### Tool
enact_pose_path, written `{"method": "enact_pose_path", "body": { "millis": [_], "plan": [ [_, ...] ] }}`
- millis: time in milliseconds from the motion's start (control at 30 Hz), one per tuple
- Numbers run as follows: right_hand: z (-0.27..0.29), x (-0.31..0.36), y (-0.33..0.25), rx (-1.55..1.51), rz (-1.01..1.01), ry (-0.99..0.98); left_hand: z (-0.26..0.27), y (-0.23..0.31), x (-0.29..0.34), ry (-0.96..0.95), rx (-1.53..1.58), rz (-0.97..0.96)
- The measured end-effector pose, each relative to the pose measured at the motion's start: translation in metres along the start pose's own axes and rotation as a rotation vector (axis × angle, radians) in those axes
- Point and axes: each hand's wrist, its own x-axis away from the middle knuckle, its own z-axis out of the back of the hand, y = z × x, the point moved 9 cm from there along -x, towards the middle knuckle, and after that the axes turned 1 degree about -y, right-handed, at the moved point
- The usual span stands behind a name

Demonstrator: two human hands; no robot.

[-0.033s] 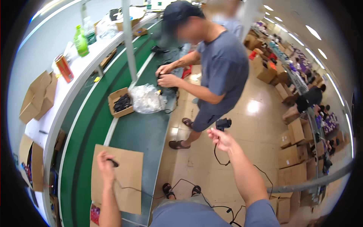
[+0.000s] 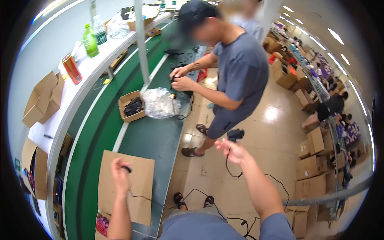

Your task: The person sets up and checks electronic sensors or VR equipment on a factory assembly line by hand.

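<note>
My left hand point(image 2: 120, 176) is closed on a small dark object point(image 2: 127, 169), mostly covered by the fingers. It is over a flat cardboard sheet point(image 2: 140, 178) on the green bench, and a thin dark cable runs from below the hand across the sheet. My right hand point(image 2: 232, 150) is raised over the floor, its fingers closed round a black boxy device point(image 2: 236, 135) that sticks out past them. A black cord point(image 2: 229, 168) hangs from below this hand and loops toward the floor.
Ahead, a co-worker point(image 2: 240, 68) handles something dark beside a clear plastic bag point(image 2: 160, 105) and a small carton of black parts point(image 2: 132, 107). A white shelf point(image 2: 86, 70) with bottles and a can runs along the left. Cartons point(image 2: 312, 172) are stacked at right; cables lie around my feet.
The whole view has shifted slightly, so the bench and co-worker sit further right. My left hand has moved a little right over the cardboard. The right hand still holds the black device.
</note>
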Motion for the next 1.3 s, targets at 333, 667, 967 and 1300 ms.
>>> {"method": "enact_pose_path", "body": {
  "millis": [333,667,967,1300],
  "plan": [
    [-0.173,-0.006,0.106,-0.420,-0.269,-0.319,-0.196,0.052,0.117,-0.731,-0.180,-0.202],
    [-0.151,-0.013,0.055,0.001,0.141,-0.150,-0.174,0.020,0.041,-0.374,0.316,0.227],
    [-0.135,-0.011,0.023,0.381,0.394,-0.063,-0.238,0.018,-0.006,-0.357,0.822,0.663],
    [-0.050,-0.083,0.018,-0.306,-0.317,-0.358,-0.274,-0.026,-0.035,-0.200,1.107,0.765]
  ]
}}
